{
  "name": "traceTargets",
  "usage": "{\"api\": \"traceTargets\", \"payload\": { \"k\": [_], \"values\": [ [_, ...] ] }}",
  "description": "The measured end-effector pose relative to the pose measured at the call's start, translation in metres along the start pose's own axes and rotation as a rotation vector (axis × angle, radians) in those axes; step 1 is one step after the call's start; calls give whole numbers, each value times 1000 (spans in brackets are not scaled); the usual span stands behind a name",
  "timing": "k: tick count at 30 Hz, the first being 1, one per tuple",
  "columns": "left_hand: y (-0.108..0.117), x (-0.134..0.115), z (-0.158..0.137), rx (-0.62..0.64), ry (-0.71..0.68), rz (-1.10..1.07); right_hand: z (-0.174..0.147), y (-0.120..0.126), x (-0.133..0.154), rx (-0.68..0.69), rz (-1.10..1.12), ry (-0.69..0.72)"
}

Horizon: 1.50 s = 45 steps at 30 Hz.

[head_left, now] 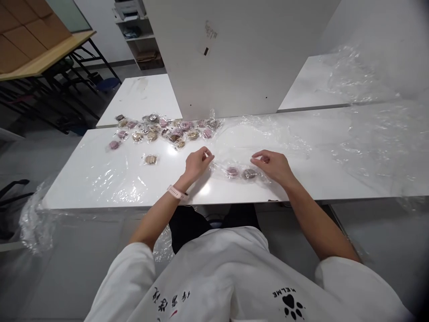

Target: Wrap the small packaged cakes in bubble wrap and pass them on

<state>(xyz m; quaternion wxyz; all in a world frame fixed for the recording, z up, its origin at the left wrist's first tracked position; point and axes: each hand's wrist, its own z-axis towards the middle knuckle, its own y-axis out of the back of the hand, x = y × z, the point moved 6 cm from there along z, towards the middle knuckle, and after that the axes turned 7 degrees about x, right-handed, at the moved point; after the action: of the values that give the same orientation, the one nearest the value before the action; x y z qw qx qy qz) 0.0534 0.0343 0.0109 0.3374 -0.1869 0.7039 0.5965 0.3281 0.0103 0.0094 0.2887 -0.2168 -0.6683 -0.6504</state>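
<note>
Clear plastic film (221, 169) stretches between my two hands near the front edge of the white table. Lying in or under it are a purplish round piece (232, 171) and a brown one (249, 173), which look like small cookies. My left hand (197, 163), with a pale pink wristband, pinches at the film's left end. On the other side my right hand (273, 166) has thumb and index tips together at the film's right end. A third purplish round piece (264, 159) shows in the gap between those fingers; whether it is gripped, I cannot tell.
Several individually wrapped round pieces (174, 134) are heaped at the back left, and a tan one (150, 159) lies apart. Loose plastic sheeting (378, 134) covers the right side, with more hanging off the left end. A white panel (234, 58) stands behind the table.
</note>
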Motion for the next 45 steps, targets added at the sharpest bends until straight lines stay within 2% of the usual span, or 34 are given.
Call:
{"api": "traceTargets", "payload": {
  "k": [2, 4, 5, 6, 7, 9, 10, 12, 16, 19, 22, 24, 26, 28, 30, 32, 34, 38, 41, 43, 45],
  "values": [
    [6, -2, 11, -161, -35, 189, 0, 8, -3, -161, -179, -4],
    [8, -15, 4, -307, -221, 262, -14, 16, 4, -353, -290, 89],
    [5, -23, -4, -313, -357, 255, -24, 16, 9, -393, -301, 168],
    [-3, -32, -14, -248, -498, 236, -33, 14, 14, -372, -292, 260],
    [-13, -40, -23, -128, -623, 216, -41, 7, 19, -296, -278, 356],
    [-34, -49, -36, 145, -745, 196, -51, -11, 23, -74, -257, 508],
    [-42, -48, -37, 239, -732, 193, -53, -19, 21, 15, -246, 535],
    [-48, -42, -29, 293, -613, 165, -51, -28, 11, 82, -193, 496],
    [-40, -22, -5, 223, -336, 39, -40, -27, -13, 15, 22, 312],
    [-38, -14, 0, 243, -168, -66, -34, -25, -22, -10, 156, 147],
    [-38, -13, -3, 197, -37, -2, -30, -21, -23, -115, 59, 16],
    [-34, -19, -7, 60, -53, 169, -33, -15, -17, -257, -78, 28],
    [-32, -32, -14, -19, -223, 312, -38, -14, -8, -307, -163, 153],
    [-38, -41, -24, 74, -452, 367, -45, -22, 0, -188, -202, 318],
    [-43, -40, -30, 228, -574, 367, -51, -32, 0, -28, -218, 400],
    [-42, -33, -28, 278, -554, 351, -53, -35, -4, 27, -190, 382],
    [-37, -27, -18, 246, -456, 309, -50, -32, -9, -10, -108, 320],
    [-34, -20, 9, 247, -184, 160, -28, -26, -17, -36, 45, 55],
    [-33, -24, 18, 188, -71, 228, -14, -23, -15, -60, -77, -128],
    [-31, -33, 15, 64, -132, 360, -13, -19, -5, -184, -208, -89],
    [-37, -45, 3, 18, -335, 460, -19, -19, 9, -273, -297, 79]
  ]
}}
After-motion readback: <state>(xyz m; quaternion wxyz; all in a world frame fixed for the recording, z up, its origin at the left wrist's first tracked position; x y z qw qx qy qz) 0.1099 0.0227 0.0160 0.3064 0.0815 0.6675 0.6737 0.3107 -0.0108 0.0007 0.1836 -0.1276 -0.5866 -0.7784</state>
